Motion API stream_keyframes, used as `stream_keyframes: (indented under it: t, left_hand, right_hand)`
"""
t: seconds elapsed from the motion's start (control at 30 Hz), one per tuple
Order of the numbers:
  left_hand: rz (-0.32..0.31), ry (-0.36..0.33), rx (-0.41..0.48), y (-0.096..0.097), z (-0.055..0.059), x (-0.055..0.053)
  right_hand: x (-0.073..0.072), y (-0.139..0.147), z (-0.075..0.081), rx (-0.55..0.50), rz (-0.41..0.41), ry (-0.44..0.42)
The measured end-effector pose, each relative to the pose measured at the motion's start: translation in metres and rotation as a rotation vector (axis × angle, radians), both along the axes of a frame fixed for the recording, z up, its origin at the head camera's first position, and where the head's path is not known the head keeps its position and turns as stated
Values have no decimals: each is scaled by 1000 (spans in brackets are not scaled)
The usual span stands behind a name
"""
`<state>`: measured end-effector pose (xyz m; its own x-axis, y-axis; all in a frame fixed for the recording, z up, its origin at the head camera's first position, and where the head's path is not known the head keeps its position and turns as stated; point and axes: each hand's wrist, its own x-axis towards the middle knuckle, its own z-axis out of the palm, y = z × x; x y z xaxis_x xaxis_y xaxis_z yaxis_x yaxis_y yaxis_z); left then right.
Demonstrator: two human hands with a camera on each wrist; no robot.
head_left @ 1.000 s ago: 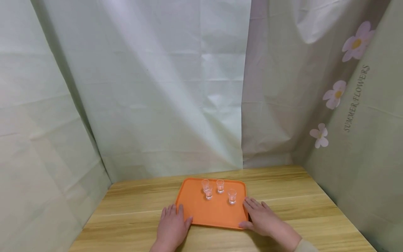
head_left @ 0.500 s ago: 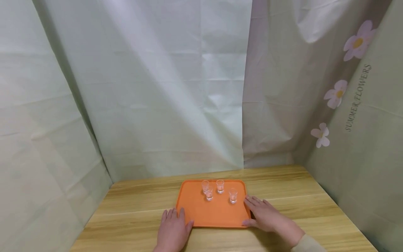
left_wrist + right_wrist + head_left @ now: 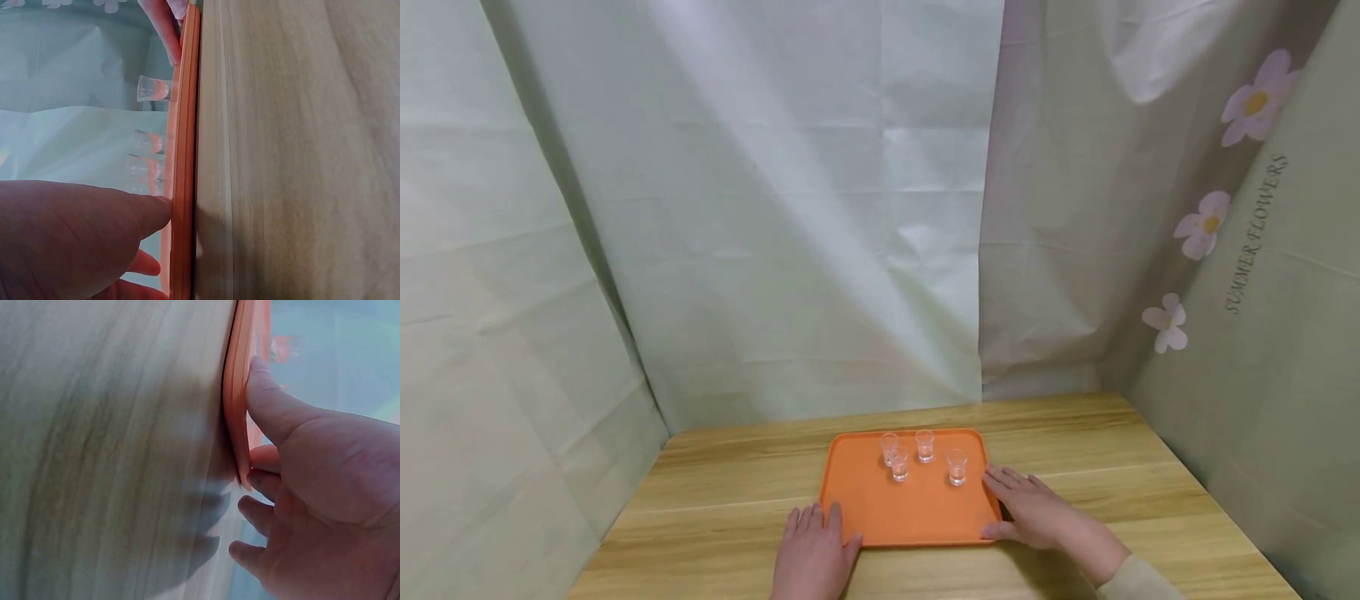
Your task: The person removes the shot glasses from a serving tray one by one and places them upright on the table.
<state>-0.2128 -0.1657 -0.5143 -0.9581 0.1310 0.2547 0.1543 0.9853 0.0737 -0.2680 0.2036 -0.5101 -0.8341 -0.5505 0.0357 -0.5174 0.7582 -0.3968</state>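
An orange rectangular tray (image 3: 917, 517) lies flat on the wooden table, its near edge level across the head view. Several small clear shot glasses (image 3: 957, 468) stand upright on its far half, two of them close together. My left hand (image 3: 815, 552) touches the near left corner, fingers extended along the side and the thumb at the near edge. Across from it, my right hand (image 3: 1033, 512) rests its fairly straight fingers on the right side, its thumb at the near right corner. In the right wrist view, that thumb presses on the tray's rim (image 3: 237, 381).
Wood-grain tabletop (image 3: 715, 508) extends to both sides of the tray. Pale green cloth (image 3: 820, 250) hangs behind and at the left. A right-hand cloth panel (image 3: 1247, 400) bears printed flowers and lettering.
The tray has turned slightly, so its slanted near edge now runs level, and it sits a little closer to me. Both hands shifted with it, and the glasses still stand upright.
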Motion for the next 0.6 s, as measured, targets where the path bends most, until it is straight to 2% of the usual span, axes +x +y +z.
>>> stream_keyframes:
  t: [0.1,0.27,0.43,0.5,0.57,0.6]
  left_hand:
    - [2,-1,2,0,-1,1]
    - [-7,8,8,-1,-3,3]
    - [-21,-6,-1,-2,-4,6]
    - [-23,-17,-7,-2,-4,8]
    - [-25,-24,-14,-2,-3,8]
    - [-24,-32,-15,-2,-3,9]
  right_hand:
    - [-1,1,0,-3,4,-7]
    - [-7,7,-13,2,13,40]
    - [-4,3,-4,9,-2,-7]
    - [-4,3,-3,16,0,-15]
    - [-8,7,-11,14,12,4]
    - [-7,7,-8,-3,18,-18]
